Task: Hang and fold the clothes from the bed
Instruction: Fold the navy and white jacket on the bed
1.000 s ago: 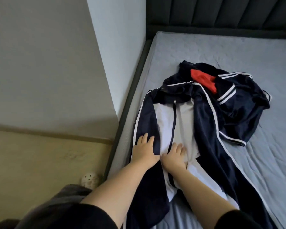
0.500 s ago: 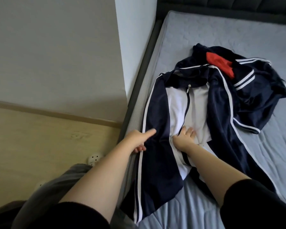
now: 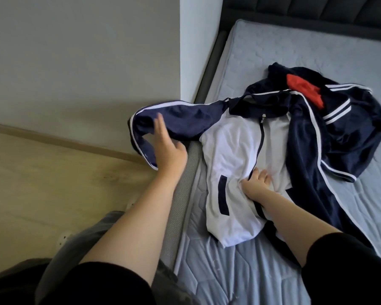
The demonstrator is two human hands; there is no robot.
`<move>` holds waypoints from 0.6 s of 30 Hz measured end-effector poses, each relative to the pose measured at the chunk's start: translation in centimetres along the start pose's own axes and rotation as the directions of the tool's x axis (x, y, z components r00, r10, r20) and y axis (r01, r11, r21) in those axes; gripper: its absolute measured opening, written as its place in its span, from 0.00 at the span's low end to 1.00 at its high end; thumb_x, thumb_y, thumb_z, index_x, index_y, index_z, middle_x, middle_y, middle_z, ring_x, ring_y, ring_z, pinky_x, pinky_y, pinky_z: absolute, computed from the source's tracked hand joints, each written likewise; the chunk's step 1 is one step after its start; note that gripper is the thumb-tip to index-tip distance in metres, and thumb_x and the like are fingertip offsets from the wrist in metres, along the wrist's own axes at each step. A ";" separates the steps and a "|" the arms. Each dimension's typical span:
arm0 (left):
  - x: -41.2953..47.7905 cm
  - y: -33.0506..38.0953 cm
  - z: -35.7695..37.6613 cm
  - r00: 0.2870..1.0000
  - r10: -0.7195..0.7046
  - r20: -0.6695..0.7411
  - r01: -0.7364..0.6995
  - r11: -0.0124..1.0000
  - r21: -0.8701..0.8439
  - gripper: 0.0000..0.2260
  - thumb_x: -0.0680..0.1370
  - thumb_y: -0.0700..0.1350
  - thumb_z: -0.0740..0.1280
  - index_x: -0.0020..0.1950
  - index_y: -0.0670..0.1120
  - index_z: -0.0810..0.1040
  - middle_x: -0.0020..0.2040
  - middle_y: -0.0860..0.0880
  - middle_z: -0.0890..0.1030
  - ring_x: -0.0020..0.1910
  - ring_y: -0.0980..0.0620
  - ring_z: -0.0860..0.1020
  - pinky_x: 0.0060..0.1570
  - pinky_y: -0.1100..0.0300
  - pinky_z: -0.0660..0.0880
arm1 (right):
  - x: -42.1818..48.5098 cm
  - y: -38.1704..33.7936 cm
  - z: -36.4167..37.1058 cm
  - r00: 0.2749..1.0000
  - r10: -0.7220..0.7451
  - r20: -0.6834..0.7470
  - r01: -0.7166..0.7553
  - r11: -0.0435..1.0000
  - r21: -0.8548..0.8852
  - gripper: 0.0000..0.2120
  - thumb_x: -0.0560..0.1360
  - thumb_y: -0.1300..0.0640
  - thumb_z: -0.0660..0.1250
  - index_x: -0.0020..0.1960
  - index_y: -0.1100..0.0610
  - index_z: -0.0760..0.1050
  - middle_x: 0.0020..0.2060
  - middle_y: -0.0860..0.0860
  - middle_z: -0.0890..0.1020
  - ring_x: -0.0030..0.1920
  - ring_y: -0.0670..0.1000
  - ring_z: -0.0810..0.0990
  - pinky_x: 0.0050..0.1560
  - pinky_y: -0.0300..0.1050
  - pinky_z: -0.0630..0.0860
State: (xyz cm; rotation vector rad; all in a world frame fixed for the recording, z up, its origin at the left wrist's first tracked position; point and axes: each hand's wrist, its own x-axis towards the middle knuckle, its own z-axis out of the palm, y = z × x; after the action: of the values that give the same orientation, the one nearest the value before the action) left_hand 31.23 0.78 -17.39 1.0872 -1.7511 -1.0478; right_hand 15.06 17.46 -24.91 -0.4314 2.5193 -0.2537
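Track jacket point(image 3: 233, 150): judged light, limp, slippery.
Hold: sleeve point(image 3: 185, 119), left of zip point(image 3: 261, 137).
Left hand point(image 3: 169, 150): released, touching sleeve.
Right hand point(image 3: 256, 183): pressed flat beside zip.

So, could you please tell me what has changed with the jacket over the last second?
The left hand, fingers straight, swept the navy sleeve leftward past the bed edge, uncovering the jacket's white front. The right hand stayed pressed on it by the zipper; the dark pile stayed put.

Home bedroom: bed point(image 3: 273, 271), padded headboard point(image 3: 317, 9).
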 end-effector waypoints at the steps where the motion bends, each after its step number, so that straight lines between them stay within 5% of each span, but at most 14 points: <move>1: -1.0 -0.1 0.6 0.989 0.026 0.146 -0.036 0.997 0.066 0.34 0.74 0.30 0.59 0.78 0.46 0.54 0.77 0.47 0.57 0.75 0.53 0.56 0.71 0.66 0.53 | -0.2 0.0 -0.1 1.000 -0.012 -0.011 0.012 1.000 -0.002 0.29 0.81 0.50 0.48 0.78 0.56 0.41 0.77 0.56 0.40 0.76 0.55 0.39 0.73 0.63 0.41; 4: -5.3 -1.5 2.4 0.850 -0.103 0.517 -0.051 0.960 0.275 0.20 0.77 0.38 0.59 0.70 0.48 0.69 0.66 0.47 0.73 0.65 0.47 0.71 0.61 0.58 0.68 | -1.3 0.0 -0.7 0.997 -0.063 -0.051 0.062 0.998 -0.020 0.28 0.81 0.50 0.49 0.77 0.59 0.46 0.77 0.59 0.46 0.76 0.58 0.45 0.74 0.60 0.45; 6: -7.3 -2.1 3.3 0.725 -0.269 0.633 -0.021 0.911 0.412 0.15 0.79 0.46 0.58 0.66 0.49 0.70 0.61 0.47 0.77 0.57 0.46 0.76 0.54 0.55 0.73 | -2.7 0.1 -1.6 0.992 -0.103 -0.078 0.101 0.994 -0.034 0.25 0.81 0.49 0.49 0.75 0.59 0.54 0.76 0.58 0.53 0.75 0.57 0.50 0.73 0.62 0.49; 8: -7.4 -2.0 3.9 0.629 -0.377 0.680 0.055 0.894 0.445 0.18 0.79 0.50 0.62 0.67 0.48 0.69 0.62 0.47 0.76 0.56 0.46 0.75 0.53 0.54 0.74 | -4.5 1.0 -1.9 0.957 -0.225 -0.181 0.204 0.971 -0.126 0.21 0.80 0.51 0.50 0.71 0.57 0.61 0.75 0.56 0.56 0.76 0.55 0.51 0.73 0.63 0.49; 11: -6.7 -1.5 4.4 0.528 -0.431 0.731 0.122 0.891 0.437 0.29 0.73 0.54 0.70 0.69 0.45 0.65 0.63 0.47 0.74 0.57 0.47 0.74 0.53 0.54 0.73 | -7.3 3.7 -0.5 0.785 -0.464 -0.410 0.364 0.881 -0.301 0.18 0.76 0.58 0.59 0.66 0.60 0.68 0.74 0.58 0.62 0.76 0.59 0.55 0.72 0.65 0.49; 13: -7.1 -1.7 4.9 0.533 -0.408 0.741 -0.011 0.872 0.489 0.28 0.73 0.51 0.70 0.68 0.47 0.62 0.61 0.46 0.73 0.52 0.48 0.73 0.50 0.54 0.72 | -8.6 5.6 1.5 0.777 -0.438 -0.451 0.336 0.896 -0.290 0.18 0.75 0.58 0.62 0.64 0.62 0.72 0.71 0.60 0.67 0.74 0.61 0.60 0.70 0.67 0.51; 18: -10.1 -4.2 6.4 0.765 -0.064 0.641 -0.391 0.746 0.540 0.39 0.73 0.41 0.67 0.77 0.52 0.47 0.66 0.46 0.68 0.62 0.44 0.70 0.61 0.50 0.69 | -8.9 7.2 5.7 0.854 -0.341 -0.394 0.251 0.932 -0.262 0.28 0.71 0.53 0.51 0.66 0.64 0.73 0.67 0.61 0.72 0.69 0.63 0.69 0.66 0.68 0.62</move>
State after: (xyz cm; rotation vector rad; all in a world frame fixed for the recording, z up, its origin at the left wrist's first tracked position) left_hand 29.55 10.49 -25.38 0.9746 -2.8703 -0.7107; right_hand 23.54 26.86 -27.09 -0.9471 2.9216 -0.2317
